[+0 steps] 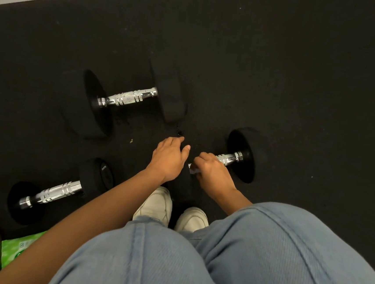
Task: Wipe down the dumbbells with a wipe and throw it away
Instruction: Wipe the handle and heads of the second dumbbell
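1. Three dumbbells lie on the floor (302, 84): the far dumbbell (126, 98), the near-left dumbbell (59, 192) and the right dumbbell (229, 157). I also count two hands and one green wipe pack (17, 249) at lower left.
2. Step in hand, in my judgement: wiping the right dumbbell's handle.
3. The right grip (211, 169) is curled round that chrome handle. A pale scrap shows beneath it, but I cannot tell wipe from metal.
4. The left grip (169, 158) rests with relaxed fingers over the near head and holds nothing.
5. The next move calls for wiping along the handle to both heads, then the other two dumbbells. I see no bin.
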`<state>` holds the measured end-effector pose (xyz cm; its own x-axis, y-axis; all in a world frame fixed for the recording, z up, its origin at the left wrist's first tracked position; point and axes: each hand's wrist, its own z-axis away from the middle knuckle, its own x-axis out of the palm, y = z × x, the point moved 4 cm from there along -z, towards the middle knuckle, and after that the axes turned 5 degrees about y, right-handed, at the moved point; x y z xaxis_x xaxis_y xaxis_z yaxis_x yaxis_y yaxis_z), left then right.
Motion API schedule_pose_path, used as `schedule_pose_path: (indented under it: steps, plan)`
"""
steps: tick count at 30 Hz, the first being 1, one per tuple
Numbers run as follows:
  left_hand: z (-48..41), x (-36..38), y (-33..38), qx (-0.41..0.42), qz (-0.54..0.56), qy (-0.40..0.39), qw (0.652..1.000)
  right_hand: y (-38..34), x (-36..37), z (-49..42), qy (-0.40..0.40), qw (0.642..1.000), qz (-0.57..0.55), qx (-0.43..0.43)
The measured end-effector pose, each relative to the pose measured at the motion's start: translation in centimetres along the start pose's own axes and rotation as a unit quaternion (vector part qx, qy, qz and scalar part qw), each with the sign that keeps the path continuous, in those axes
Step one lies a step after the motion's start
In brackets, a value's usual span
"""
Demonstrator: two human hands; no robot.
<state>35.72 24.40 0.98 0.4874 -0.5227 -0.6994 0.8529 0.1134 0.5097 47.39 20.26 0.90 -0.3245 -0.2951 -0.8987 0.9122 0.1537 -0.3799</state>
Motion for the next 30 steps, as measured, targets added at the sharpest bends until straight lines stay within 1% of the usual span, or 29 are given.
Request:
schedule_pose_path:
  steps: [5, 11, 13, 18, 23, 26, 30]
  plan:
    - [-0.1, 0.1, -0.1, 0.002, -0.002, 0.002, 1.000, -0.1, 0.1, 0.2, 0.010, 1.000, 0.002, -0.004]
    - [-0.3, 0.0, 0.0, -0.004, -0.002, 0.000, 1.000, 1.4, -0.4, 0.6, 0.033, 0.997, -0.023, 0.058]
    - [-0.3, 0.0, -0.1, -0.003, -0.003, 0.001, 1.000, 1.1, -0.3, 0.4, 0.030, 0.998, -0.014, 0.048]
    - [-0.4, 0.1, -0.1, -0.003, -0.005, 0.004, 1.000, 0.5, -0.4, 0.0, 0.003, 1.000, 0.003, -0.013]
    - [-0.4, 0.1, -0.1, -0.001, -0.004, 0.008, 1.000, 0.4, -0.2, -0.5, 0.002, 1.000, 0.029, 0.002]
    - [-0.4, 0.1, -0.1, 0.001, -0.009, 0.008, 1.000, -0.5, 0.2, -0.8, -0.024, 0.999, 0.043, -0.020]
    - [-0.4, 0.1, -0.1, 0.003, -0.013, 0.008, 1.000, -0.9, 0.3, -0.9, -0.037, 0.997, 0.056, -0.037]
